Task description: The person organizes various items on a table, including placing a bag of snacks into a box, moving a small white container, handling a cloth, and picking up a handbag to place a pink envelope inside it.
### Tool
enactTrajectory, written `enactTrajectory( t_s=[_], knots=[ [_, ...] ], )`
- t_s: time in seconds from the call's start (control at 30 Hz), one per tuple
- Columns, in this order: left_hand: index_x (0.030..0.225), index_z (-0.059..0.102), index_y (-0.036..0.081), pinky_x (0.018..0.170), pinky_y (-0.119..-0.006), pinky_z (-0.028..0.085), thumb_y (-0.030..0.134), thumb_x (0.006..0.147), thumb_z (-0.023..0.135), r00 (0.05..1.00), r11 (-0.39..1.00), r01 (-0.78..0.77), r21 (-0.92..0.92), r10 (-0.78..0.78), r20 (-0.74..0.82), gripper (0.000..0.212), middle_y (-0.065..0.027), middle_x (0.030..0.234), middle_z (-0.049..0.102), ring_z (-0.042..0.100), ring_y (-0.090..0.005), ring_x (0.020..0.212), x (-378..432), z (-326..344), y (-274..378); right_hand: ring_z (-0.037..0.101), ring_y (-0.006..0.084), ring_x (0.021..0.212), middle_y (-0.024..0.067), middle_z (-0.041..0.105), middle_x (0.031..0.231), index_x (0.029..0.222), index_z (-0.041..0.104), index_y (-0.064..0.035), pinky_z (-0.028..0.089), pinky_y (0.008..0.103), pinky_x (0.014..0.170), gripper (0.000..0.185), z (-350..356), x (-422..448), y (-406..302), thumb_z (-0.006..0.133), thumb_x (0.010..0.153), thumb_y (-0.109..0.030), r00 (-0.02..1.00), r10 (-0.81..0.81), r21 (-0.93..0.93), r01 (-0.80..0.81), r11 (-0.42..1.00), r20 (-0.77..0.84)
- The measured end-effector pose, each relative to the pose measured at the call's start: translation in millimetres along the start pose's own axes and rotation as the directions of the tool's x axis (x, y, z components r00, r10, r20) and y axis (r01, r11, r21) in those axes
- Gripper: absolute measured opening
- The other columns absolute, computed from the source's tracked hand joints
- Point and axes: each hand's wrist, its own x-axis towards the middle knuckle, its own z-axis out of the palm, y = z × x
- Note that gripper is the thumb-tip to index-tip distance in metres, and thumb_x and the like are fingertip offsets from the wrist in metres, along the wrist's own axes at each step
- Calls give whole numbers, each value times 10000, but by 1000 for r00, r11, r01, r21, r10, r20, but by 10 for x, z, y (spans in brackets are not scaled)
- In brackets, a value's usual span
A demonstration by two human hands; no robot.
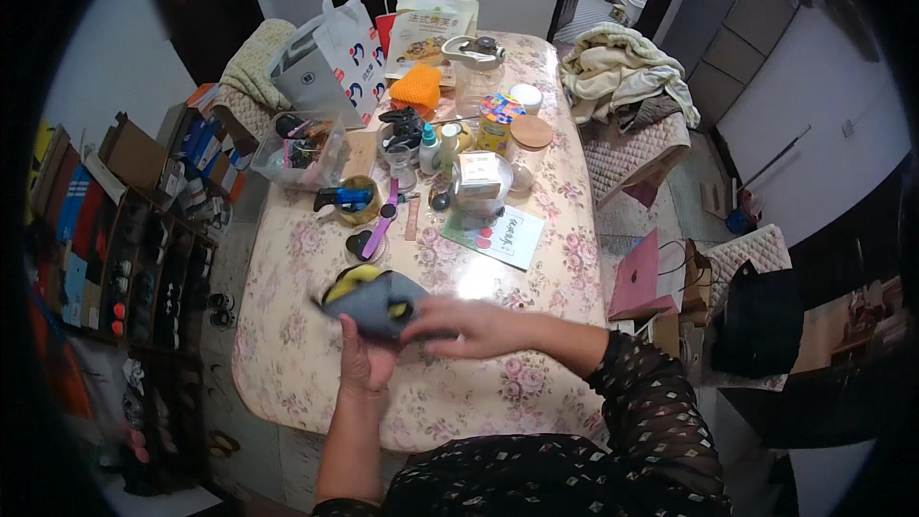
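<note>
Over the near part of the table, my left hand (370,359) holds a soft-looking grey-blue item with yellow parts (370,305) from below, thumb at its near side. Motion blur hides its exact kind. My right hand (463,327) is at the item's right side with fingers stretched towards it, also blurred; whether it grips cannot be told. Just beyond lie a purple-strapped watch (380,222) and a small round dish with a dark heart-shaped thing (357,245). A printed booklet (517,237) lies farther right on the floral tablecloth (301,359).
A clear plastic bin (330,176), a cup with a blue-handled tool (359,212), several bottles and jars, and paper bags (355,61) crowd the table's far half. Cushioned chairs (632,151) flank it. A shoe rack (147,273) stands at left, a pink bag (642,276) at right.
</note>
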Motion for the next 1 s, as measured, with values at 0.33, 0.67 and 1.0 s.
enactTrajectory(
  t_s=[0.33,0.67,1.0],
  knots=[
    [1069,460,6,728,-304,458,121,755,568,947,976,54,212,17,-320,351,-73,959,549,551,-190,832,196,-629,-285,570,159,790,83,607,894,893,613,-18,440,259,723,181,-315,-385,637,555,779,-146,909,408,256,-416,873,85],
    [958,518,-15,756,-360,420,127,724,585,816,-24,-116,993,568,109,282,-183,911,547,524,-350,862,455,-983,-713,376,285,1104,149,372,1214,1248,251,-77,325,366,902,847,-1299,-842,2142,708,558,-254,160,370,89,-814,574,-915],
    [1033,451,-36,803,-319,399,59,715,589,821,122,-155,980,567,59,359,-156,980,527,522,-266,903,463,-1052,-730,362,320,1118,189,362,1203,1274,120,-48,305,389,927,1044,-1419,-496,2420,778,484,-233,152,305,78,-775,627,-940]
  ],
)
